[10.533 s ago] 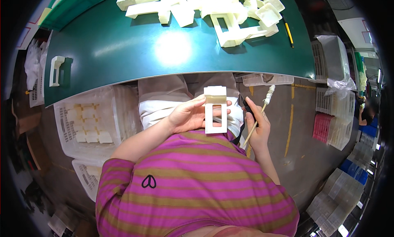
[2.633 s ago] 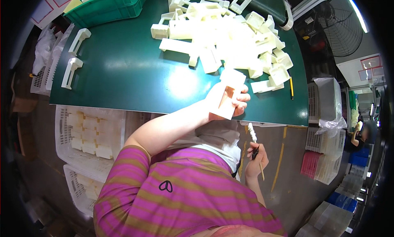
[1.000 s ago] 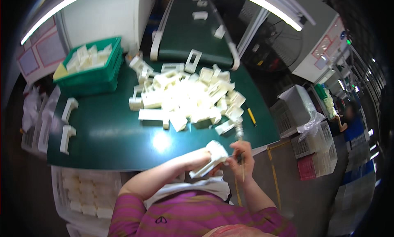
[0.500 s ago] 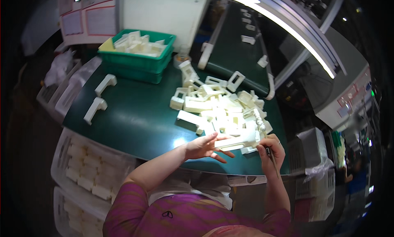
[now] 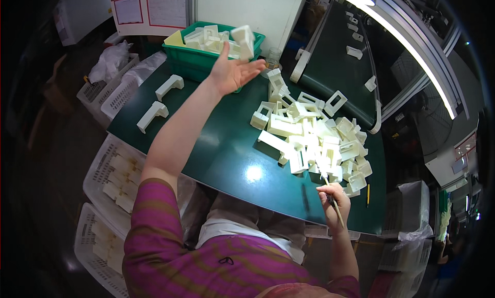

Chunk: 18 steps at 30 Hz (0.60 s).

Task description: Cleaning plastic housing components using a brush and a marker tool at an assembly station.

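The left hand [image 5: 230, 76] has its fingers spread, released, near a blurred white block [image 5: 244, 42] at the green crate [image 5: 186, 58]; the right hand [image 5: 335, 201] grasps a wooden stick [image 5: 340, 218]

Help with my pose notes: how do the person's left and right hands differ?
The left hand is open, fingers spread; the right hand is closed around a stick. The left hand is near the green bin, beside a blurred white part; the right hand is over the table's near edge. Both are bare.
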Motion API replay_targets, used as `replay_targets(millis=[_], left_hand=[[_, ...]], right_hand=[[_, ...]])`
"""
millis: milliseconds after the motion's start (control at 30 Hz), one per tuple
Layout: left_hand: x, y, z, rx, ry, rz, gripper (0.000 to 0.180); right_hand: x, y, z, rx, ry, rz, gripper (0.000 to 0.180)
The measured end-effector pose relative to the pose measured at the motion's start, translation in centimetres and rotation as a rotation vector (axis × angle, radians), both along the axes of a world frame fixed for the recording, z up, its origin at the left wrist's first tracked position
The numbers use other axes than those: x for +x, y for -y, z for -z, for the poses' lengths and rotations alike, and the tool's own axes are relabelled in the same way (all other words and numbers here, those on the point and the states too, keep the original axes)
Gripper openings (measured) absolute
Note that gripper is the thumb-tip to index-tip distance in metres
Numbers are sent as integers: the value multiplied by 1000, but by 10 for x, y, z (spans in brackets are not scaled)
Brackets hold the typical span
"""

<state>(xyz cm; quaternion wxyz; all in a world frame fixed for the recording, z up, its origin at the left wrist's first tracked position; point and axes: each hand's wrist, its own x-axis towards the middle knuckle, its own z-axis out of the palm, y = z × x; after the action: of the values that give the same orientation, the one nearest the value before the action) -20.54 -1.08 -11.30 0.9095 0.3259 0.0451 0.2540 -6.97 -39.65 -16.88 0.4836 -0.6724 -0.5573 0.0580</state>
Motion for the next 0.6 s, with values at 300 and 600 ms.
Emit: replay_targets(millis=[300, 600], left_hand=[[9, 90, 90, 639, -595, -217, 25], [35, 149, 103, 2240, -730, -345, 43]], right_hand=[[-2, 4, 28, -112, -68, -3, 25], [-28, -16, 35, -59, 45, -127, 33]])
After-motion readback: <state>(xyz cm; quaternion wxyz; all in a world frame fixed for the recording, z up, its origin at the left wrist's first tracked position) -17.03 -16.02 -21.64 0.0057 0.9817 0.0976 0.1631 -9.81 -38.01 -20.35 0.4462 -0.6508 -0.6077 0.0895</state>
